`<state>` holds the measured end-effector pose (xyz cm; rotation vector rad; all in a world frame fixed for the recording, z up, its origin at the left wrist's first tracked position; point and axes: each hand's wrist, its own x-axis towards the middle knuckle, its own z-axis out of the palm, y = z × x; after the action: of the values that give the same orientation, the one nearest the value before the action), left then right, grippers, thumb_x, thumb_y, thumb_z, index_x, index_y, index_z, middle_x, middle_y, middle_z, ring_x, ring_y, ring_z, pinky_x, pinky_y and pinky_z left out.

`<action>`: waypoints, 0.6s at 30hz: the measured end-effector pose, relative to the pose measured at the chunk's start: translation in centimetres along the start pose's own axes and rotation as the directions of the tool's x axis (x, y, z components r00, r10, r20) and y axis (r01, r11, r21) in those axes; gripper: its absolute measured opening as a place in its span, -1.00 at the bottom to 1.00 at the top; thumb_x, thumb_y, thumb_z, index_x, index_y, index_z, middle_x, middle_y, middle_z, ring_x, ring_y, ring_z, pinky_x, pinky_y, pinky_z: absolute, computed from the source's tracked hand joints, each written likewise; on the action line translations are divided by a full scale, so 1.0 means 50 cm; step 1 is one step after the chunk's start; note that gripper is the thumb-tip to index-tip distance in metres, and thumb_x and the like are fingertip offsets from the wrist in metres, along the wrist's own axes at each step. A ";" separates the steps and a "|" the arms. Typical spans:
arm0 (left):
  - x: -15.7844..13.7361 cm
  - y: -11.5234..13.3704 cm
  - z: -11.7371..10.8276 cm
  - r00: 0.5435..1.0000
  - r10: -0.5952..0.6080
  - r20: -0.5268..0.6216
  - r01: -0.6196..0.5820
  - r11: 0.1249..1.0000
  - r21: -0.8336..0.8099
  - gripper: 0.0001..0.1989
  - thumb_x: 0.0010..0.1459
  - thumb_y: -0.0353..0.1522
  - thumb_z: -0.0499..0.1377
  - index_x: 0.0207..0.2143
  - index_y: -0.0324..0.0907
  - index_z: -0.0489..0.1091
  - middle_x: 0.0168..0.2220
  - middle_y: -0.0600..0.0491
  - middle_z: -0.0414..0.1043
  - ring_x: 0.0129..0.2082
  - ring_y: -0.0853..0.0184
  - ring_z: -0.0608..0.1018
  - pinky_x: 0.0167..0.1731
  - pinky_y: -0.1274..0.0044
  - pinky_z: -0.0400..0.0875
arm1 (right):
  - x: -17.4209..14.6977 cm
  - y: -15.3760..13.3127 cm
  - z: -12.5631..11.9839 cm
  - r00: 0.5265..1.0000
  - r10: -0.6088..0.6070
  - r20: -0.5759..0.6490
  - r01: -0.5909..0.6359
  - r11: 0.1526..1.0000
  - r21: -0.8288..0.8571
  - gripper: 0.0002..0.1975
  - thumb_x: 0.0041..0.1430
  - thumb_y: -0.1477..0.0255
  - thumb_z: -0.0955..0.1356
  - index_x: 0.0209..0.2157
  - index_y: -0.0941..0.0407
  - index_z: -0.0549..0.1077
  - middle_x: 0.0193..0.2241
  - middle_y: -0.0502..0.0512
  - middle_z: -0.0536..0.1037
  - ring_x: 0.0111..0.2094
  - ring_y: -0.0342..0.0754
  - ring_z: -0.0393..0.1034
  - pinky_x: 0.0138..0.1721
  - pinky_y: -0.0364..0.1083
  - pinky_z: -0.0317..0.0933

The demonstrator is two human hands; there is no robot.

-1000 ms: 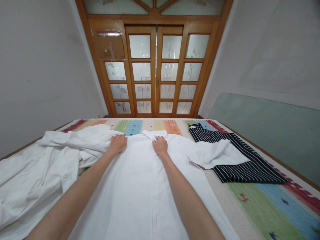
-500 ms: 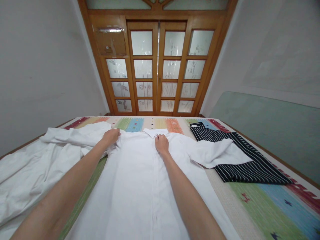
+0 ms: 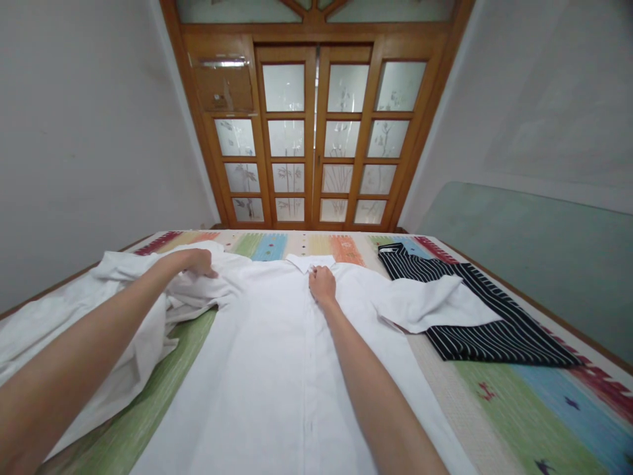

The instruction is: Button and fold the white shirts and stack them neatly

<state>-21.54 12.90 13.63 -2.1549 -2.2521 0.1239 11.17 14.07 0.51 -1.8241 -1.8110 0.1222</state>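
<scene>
A white collared short-sleeved shirt (image 3: 267, 369) lies spread out front up, its collar pointing away from me. My right hand (image 3: 322, 285) is closed on the front placket just below the collar. On the left, my left hand (image 3: 200, 262) is at the shirt's rumpled sleeve, its fingers curled into the white cloth and partly hidden. A heap of crumpled white fabric (image 3: 123, 369) lies under and beside my left forearm. The shirt's other sleeve (image 3: 430, 302) is laid out to the right, over folded black-and-white striped cloth (image 3: 499, 340).
Beneath the clothes is a colourful patterned cover (image 3: 494, 389) with green, blue and red bands. A pale green panel (image 3: 534, 244) stands along the right side. Wooden doors with glass panes (image 3: 316, 132) are at the far end, between grey walls.
My left hand has moved left from the shirt's shoulder to its sleeve. The white heap has shifted, baring more of the green band. My right hand stays at the collar.
</scene>
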 end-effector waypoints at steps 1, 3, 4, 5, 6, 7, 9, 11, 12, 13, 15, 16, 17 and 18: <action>-0.007 -0.002 -0.009 1.000 -0.001 0.013 0.000 0.999 0.036 -0.80 -0.20 -0.27 0.37 -0.61 -0.20 0.47 -0.50 -0.07 0.56 -0.41 0.16 0.58 -0.34 0.49 0.42 | -0.001 0.001 -0.001 1.000 -0.004 0.001 0.004 1.000 0.004 -0.76 0.30 0.43 0.26 -0.15 0.18 0.53 -0.18 0.20 0.54 -0.17 -0.04 0.41 -0.15 -0.15 0.19; -0.024 0.005 -0.020 0.999 -0.051 -0.011 0.052 0.989 0.136 -0.85 -0.04 -0.32 0.29 -0.48 -0.25 0.51 -0.35 -0.15 0.58 -0.27 0.12 0.58 -0.24 0.45 0.41 | -0.001 0.002 -0.001 1.000 -0.008 0.007 0.008 1.000 0.012 -0.75 0.31 0.42 0.27 -0.12 0.18 0.53 -0.17 0.20 0.53 -0.15 -0.03 0.41 -0.13 -0.15 0.19; -0.032 0.014 -0.019 0.995 -0.074 -0.069 0.085 0.983 0.166 -0.85 0.02 -0.35 0.24 -0.39 -0.28 0.52 -0.27 -0.20 0.57 -0.20 0.08 0.57 -0.19 0.40 0.39 | -0.002 0.002 -0.001 1.000 -0.007 0.012 0.007 1.000 0.014 -0.74 0.32 0.42 0.25 -0.11 0.18 0.53 -0.17 0.21 0.53 -0.15 -0.03 0.41 -0.12 -0.15 0.20; -0.040 0.027 -0.015 0.988 -0.087 -0.129 0.110 0.977 0.181 -0.82 0.06 -0.39 0.19 -0.31 -0.30 0.51 -0.19 -0.24 0.55 -0.12 0.03 0.55 -0.14 0.36 0.38 | -0.002 0.002 -0.002 1.000 -0.005 0.016 0.005 1.000 0.014 -0.73 0.33 0.42 0.24 -0.10 0.19 0.53 -0.17 0.22 0.52 -0.15 -0.03 0.41 -0.12 -0.14 0.20; -0.046 0.044 -0.008 0.981 -0.082 -0.177 0.115 0.976 0.183 -0.78 0.09 -0.41 0.14 -0.23 -0.31 0.50 -0.13 -0.27 0.52 -0.06 0.00 0.52 -0.10 0.32 0.36 | -0.002 0.002 -0.002 1.000 -0.004 0.020 0.004 1.000 0.014 -0.71 0.33 0.43 0.22 -0.09 0.19 0.54 -0.17 0.23 0.52 -0.14 -0.03 0.41 -0.12 -0.14 0.19; -0.052 0.065 0.002 0.975 -0.057 -0.217 0.097 0.979 0.179 -0.75 0.11 -0.43 0.10 -0.18 -0.29 0.49 -0.08 -0.26 0.50 -0.01 0.01 0.50 -0.07 0.32 0.35 | -0.002 0.001 -0.002 1.000 -0.003 0.024 0.002 1.000 0.015 -0.70 0.34 0.45 0.21 -0.09 0.19 0.54 -0.17 0.23 0.51 -0.14 -0.03 0.41 -0.12 -0.14 0.19; -0.058 0.118 0.029 0.953 0.067 -0.297 -0.029 0.991 0.132 -0.74 0.13 -0.44 0.04 -0.20 -0.25 0.49 -0.12 -0.21 0.52 -0.03 0.06 0.51 -0.07 0.34 0.36 | -0.002 0.000 -0.004 1.000 0.001 0.028 -0.001 1.000 0.017 -0.68 0.35 0.46 0.19 -0.08 0.18 0.54 -0.17 0.23 0.51 -0.15 -0.04 0.41 -0.12 -0.14 0.19; -0.058 0.181 0.062 0.943 0.191 -0.270 -0.186 0.981 0.047 -0.74 0.15 -0.43 0.01 -0.26 -0.22 0.50 -0.20 -0.15 0.54 -0.12 0.13 0.54 -0.12 0.39 0.39 | -0.002 -0.001 -0.005 1.000 0.002 0.023 -0.003 1.000 0.025 -0.67 0.36 0.47 0.18 -0.08 0.17 0.54 -0.17 0.22 0.51 -0.15 -0.04 0.41 -0.11 -0.14 0.18; -0.056 0.215 0.079 0.927 0.274 -0.254 -0.280 0.960 0.014 -0.74 0.16 -0.40 0.02 -0.27 -0.21 0.51 -0.20 -0.14 0.55 -0.13 0.15 0.54 -0.11 0.40 0.39 | -0.002 -0.001 -0.005 1.000 0.002 0.018 -0.003 1.000 0.030 -0.67 0.36 0.47 0.17 -0.07 0.17 0.53 -0.18 0.22 0.52 -0.15 -0.04 0.42 -0.11 -0.14 0.18; -0.052 0.249 0.096 0.907 0.346 -0.243 -0.358 0.933 -0.010 -0.75 0.16 -0.38 0.04 -0.28 -0.20 0.52 -0.19 -0.12 0.55 -0.12 0.16 0.53 -0.08 0.41 0.38 | -0.002 -0.001 -0.006 1.000 0.002 0.010 -0.002 0.999 0.036 -0.67 0.36 0.48 0.17 -0.06 0.16 0.53 -0.18 0.22 0.52 -0.15 -0.03 0.42 -0.11 -0.14 0.18; -0.042 0.312 0.129 0.874 0.413 -0.257 -0.440 0.896 -0.056 -0.76 0.17 -0.34 0.07 -0.25 -0.18 0.53 -0.14 -0.12 0.54 -0.06 0.14 0.51 0.00 0.36 0.34 | -0.002 0.001 -0.005 1.000 -0.001 -0.008 0.002 0.999 0.052 -0.66 0.35 0.50 0.17 -0.06 0.17 0.53 -0.18 0.22 0.54 -0.14 -0.03 0.42 -0.10 -0.14 0.18; -0.036 0.339 0.145 0.873 0.416 -0.254 -0.448 0.890 -0.083 -0.74 0.19 -0.32 0.07 -0.22 -0.17 0.53 -0.09 -0.13 0.53 -0.02 0.12 0.49 0.02 0.33 0.33 | -0.001 0.001 -0.004 1.000 -0.001 -0.017 0.002 0.998 0.061 -0.66 0.34 0.52 0.17 -0.06 0.18 0.52 -0.18 0.22 0.54 -0.14 -0.03 0.42 -0.10 -0.14 0.17; -0.030 0.364 0.160 0.878 0.409 -0.248 -0.447 0.887 -0.117 -0.71 0.22 -0.30 0.03 -0.17 -0.18 0.52 -0.04 -0.14 0.51 0.03 0.10 0.47 0.04 0.31 0.31 | 0.000 0.003 -0.003 1.000 0.001 -0.026 0.001 0.997 0.072 -0.67 0.33 0.54 0.17 -0.06 0.19 0.52 -0.18 0.23 0.55 -0.13 -0.02 0.42 -0.10 -0.14 0.17; -0.024 0.386 0.175 0.883 0.406 -0.235 -0.446 0.882 -0.155 -0.67 0.25 -0.28 0.00 -0.11 -0.18 0.49 0.02 -0.16 0.48 0.08 0.08 0.44 0.06 0.28 0.29 | 0.001 0.004 -0.001 0.999 0.004 -0.036 -0.001 0.996 0.084 -0.67 0.32 0.55 0.17 -0.07 0.19 0.52 -0.18 0.23 0.56 -0.12 -0.02 0.42 -0.10 -0.14 0.16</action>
<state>-2.90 12.17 3.56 -2.6074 -1.7174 -0.3176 11.37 14.11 0.48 -1.7591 -1.7526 0.1632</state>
